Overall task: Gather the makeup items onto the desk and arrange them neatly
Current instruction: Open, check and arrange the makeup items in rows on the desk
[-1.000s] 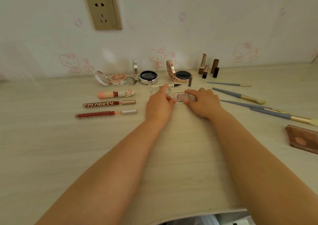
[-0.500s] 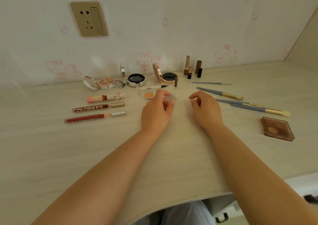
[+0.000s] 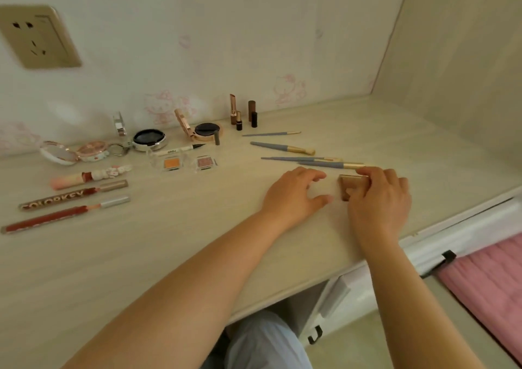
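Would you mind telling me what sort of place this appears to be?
Probably a bedroom desk nook at home: cartoon-cat wallpaper behind the pale wooden desk, a wall socket, and what looks like pink bedding beside it.

desk (image 3: 141, 255): lip glosses (image 3: 73, 196) left; brushes (image 3: 285, 148) right; compacts (image 3: 149, 139) behind

Pale wood-grain desk (image 3: 141, 255) against white wall (image 3: 226, 29) w/ faint pink cartoon prints, beige socket (image 3: 38, 36) upper left, pink curtain (image 3: 485, 281) lower right.
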### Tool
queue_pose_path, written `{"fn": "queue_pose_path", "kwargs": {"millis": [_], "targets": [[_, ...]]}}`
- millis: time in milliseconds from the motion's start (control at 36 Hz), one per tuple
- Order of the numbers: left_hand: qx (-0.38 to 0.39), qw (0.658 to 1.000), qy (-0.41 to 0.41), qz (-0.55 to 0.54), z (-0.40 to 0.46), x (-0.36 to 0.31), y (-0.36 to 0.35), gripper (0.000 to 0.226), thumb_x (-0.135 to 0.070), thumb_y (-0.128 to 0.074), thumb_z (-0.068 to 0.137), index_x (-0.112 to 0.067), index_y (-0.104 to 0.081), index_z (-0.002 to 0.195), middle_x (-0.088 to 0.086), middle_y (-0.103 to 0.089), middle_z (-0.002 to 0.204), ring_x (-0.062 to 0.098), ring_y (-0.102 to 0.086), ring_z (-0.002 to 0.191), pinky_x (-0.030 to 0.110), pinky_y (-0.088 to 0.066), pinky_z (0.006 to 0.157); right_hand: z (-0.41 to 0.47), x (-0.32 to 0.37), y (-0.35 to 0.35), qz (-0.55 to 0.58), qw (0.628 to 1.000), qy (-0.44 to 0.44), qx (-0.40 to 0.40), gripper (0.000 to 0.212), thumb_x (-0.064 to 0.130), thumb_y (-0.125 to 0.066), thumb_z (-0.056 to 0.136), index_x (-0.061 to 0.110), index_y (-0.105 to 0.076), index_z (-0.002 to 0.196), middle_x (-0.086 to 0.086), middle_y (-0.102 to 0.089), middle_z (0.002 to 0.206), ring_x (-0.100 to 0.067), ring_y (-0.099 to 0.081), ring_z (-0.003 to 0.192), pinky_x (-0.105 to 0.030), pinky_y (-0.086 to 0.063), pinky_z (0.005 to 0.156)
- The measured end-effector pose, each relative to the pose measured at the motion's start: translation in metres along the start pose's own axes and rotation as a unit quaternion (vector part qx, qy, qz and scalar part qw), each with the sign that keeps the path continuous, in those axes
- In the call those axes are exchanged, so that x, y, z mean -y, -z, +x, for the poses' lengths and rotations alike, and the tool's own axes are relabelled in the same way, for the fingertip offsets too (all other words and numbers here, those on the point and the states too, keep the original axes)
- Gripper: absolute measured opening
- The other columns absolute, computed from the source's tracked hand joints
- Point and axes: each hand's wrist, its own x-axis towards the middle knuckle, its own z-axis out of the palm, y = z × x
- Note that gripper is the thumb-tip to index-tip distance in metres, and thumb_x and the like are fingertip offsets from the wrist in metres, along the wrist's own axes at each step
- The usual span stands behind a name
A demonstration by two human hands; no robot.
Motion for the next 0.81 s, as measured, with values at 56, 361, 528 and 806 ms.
{"fn": "queue_pose_path", "kwargs": {"millis": [56, 361, 528, 806], "targets": [[0.008, 1.0, 0.001, 0.015, 0.006, -0.008, -0.01, 0.061, -0.05, -0.062, 0.082, -0.027, -0.044, 0.135, -0.004, -0.048, 0.135, 0.016, -0.048, 0.116, 0.035, -0.041, 0.097, 0.001, -0.011, 0.003, -0.061, 0.995, -0.056, 0.054, 0.034, 0.021, -0.037, 0.096, 0.01, -0.058, 0.12, -0.016, -0.055, 0.119, -0.036, -0.044, 0.108, -0.041, -0.034, 0.084], [0.044, 0.996, 0.02, 0.079, 0.022, -0.027, -0.026, 0.071, -0.047, -0.064, 0.081, -0.027, -0.033, 0.143, -0.001, -0.041, 0.144, 0.023, -0.039, 0.129, 0.039, -0.035, 0.101, 0.003, -0.017, 0.007, -0.078, 0.976, -0.096, 0.181, 0.039, 0.033, -0.035, 0.097, 0.018, -0.054, 0.128, -0.011, -0.049, 0.126, -0.03, -0.042, 0.115, -0.038, -0.033, 0.093], [0.002, 0.999, 0.02, 0.044, 0.008, -0.016, -0.008, 0.073, -0.034, -0.071, 0.077, -0.019, -0.038, 0.141, 0.004, -0.041, 0.139, 0.021, -0.043, 0.125, 0.032, -0.038, 0.102, 0.004, -0.008, 0.009, 0.122, 0.966, -0.091, 0.209, 0.031, 0.027, -0.046, 0.095, 0.022, -0.06, 0.123, -0.006, -0.053, 0.122, -0.024, -0.048, 0.112, -0.032, -0.036, 0.092], [-0.128, 0.986, 0.106, -0.034, -0.049, 0.041, 0.064, 0.066, -0.038, -0.083, 0.063, -0.025, -0.053, 0.121, -0.004, -0.058, 0.116, 0.012, -0.06, 0.102, 0.032, -0.05, 0.089, -0.023, 0.078, -0.007, 0.415, 0.85, -0.054, 0.321, 0.026, 0.019, -0.049, 0.095, 0.03, -0.065, 0.113, 0.008, -0.063, 0.104, -0.008, -0.056, 0.091, -0.018, -0.043, 0.074]]}}
